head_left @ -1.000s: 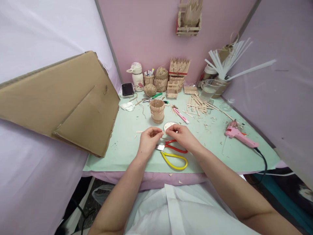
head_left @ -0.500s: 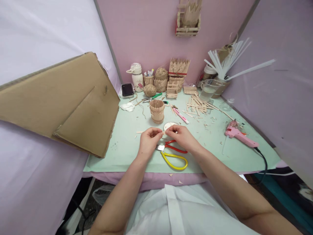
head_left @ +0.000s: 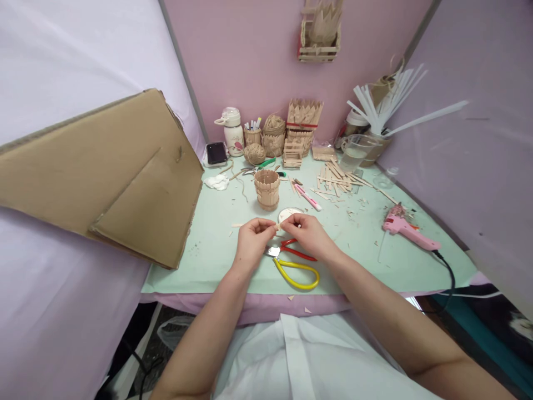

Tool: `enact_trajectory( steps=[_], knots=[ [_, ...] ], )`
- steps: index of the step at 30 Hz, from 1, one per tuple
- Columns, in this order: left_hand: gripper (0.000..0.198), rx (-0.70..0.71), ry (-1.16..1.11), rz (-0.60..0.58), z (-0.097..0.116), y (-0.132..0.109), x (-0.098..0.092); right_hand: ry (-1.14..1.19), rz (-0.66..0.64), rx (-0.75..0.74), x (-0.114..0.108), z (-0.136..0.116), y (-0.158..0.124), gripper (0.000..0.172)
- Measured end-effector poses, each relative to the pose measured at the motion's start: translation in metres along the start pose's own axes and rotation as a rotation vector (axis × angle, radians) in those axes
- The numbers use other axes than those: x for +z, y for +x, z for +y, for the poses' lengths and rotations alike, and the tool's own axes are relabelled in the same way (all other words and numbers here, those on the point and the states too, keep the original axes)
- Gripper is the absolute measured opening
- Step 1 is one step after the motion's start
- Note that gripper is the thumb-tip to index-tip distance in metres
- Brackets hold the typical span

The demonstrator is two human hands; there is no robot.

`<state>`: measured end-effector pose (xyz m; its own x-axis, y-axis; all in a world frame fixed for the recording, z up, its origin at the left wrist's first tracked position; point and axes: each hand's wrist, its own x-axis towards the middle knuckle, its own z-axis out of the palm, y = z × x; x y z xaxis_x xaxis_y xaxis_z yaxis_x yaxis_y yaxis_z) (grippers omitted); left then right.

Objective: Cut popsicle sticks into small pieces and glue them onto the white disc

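Note:
My left hand (head_left: 255, 240) and my right hand (head_left: 307, 232) meet fingertip to fingertip over the front of the table, both pinched closed. Between them sits a small piece of pale wood (head_left: 278, 226), mostly covered by the fingers. Under the hands lie scissors (head_left: 296, 272) with one red and one yellow handle, blades pointing left and partly hidden by my left hand. Just behind the fingers is a small round dish (head_left: 288, 213) with pale bits in it, partly covered by my right hand. Beyond it stands a little wooden-stick cup (head_left: 267, 190), upright.
A pink glue gun (head_left: 410, 232) lies at the right with its cord over the edge. Loose wooden sticks (head_left: 336, 179) and a pink craft knife (head_left: 307, 197) lie behind. Cardboard (head_left: 145, 183) leans at left. A bottle (head_left: 233, 132) and twine ball (head_left: 254, 153) stand at the back.
The right fingertips have shifted very slightly left, nearer the left ones. Otherwise both hands keep the same pinch and nothing on the table has moved.

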<state>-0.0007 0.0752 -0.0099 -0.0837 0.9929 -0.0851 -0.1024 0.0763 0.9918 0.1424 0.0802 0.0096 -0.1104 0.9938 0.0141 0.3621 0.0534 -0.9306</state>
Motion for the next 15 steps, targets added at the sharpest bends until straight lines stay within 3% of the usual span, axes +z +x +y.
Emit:
enact_trajectory(
  steps=[15],
  knots=[
    [0.019, -0.001, 0.049, -0.037, -0.0002, -0.0003, -0.0013, 0.004, -0.029, 0.001, -0.0026, 0.0013, 0.0004, 0.02]
  ],
)
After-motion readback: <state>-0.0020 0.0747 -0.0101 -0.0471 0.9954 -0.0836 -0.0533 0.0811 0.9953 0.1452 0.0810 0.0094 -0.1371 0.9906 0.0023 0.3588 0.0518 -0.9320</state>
